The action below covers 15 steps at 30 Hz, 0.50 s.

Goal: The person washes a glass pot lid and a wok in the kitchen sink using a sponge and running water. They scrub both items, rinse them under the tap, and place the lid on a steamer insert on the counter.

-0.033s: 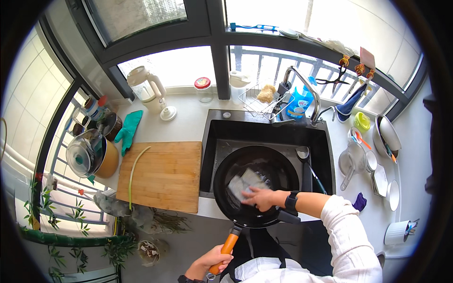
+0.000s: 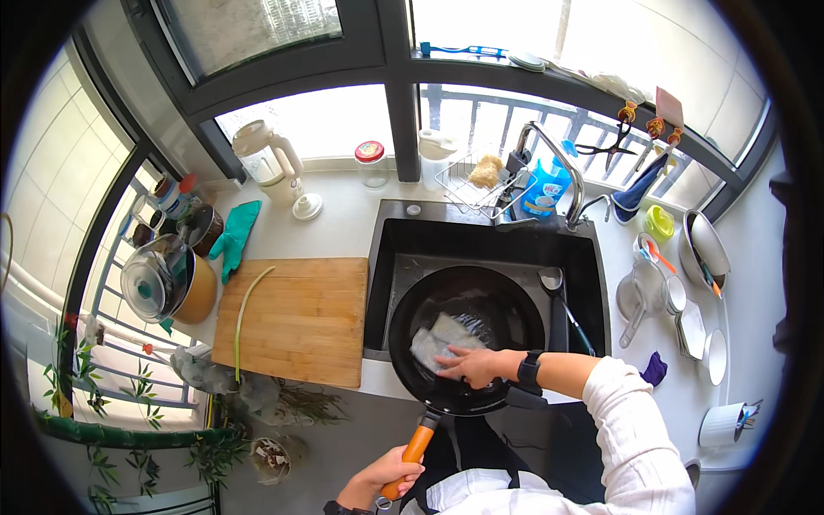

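Observation:
A dark wok [image 2: 515, 313] with an orange handle sits over the black sink [image 2: 378, 257], its near rim past the sink's front edge. My left hand [image 2: 390, 472] is closed around the wok handle [image 2: 418, 445]. Inside the wok, my right hand [image 2: 474, 367] presses a pale, wet cloth [image 2: 446, 330] against the inner surface, its fingers lying over the cloth's near edge. The cloth looks crumpled, and some of it is covered by the fingers. Wet glints show on the wok's bottom beside it.
A ladle [image 2: 551, 279] leans in the sink's right side, under the faucet [image 2: 571, 172]. Left of the sink lies a wooden cutting board [image 2: 318, 322] with a green stalk [image 2: 243, 318]. A blue soap bottle [image 2: 545, 189] stands behind. Bowls and a strainer [image 2: 642, 287] crowd the right counter.
My right hand and the cloth have shifted very slightly within the wok, and the cloth's folds look different. My left hand stays on the handle.

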### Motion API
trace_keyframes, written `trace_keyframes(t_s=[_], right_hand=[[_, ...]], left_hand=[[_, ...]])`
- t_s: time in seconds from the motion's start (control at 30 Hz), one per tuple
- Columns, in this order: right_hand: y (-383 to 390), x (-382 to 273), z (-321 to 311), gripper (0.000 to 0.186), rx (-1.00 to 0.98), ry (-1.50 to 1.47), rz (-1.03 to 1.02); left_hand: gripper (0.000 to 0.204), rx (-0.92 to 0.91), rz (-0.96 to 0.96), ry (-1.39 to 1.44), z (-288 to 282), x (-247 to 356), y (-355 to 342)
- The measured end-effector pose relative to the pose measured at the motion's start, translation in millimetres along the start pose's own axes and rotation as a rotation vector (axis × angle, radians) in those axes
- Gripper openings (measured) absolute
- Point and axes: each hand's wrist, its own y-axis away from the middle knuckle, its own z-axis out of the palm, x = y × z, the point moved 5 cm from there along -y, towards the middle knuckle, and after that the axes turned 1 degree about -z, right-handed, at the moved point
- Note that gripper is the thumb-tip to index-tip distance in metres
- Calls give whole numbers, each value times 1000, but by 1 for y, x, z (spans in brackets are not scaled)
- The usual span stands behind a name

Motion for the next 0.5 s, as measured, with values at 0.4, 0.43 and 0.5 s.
trace_keyframes(t_s=[0.4, 0.43, 0.5], right_hand=[[-71, 80, -32, 74, 520, -841, 691], [-80, 75, -37, 73, 567, -892, 674], [-101, 48, -38, 71, 528, -1080, 488]], left_hand=[[22, 15, -17, -39, -1, 0, -2], [21, 17, -18, -54, -1, 0, -2], [22, 17, -11, -55, -1, 0, -2]])
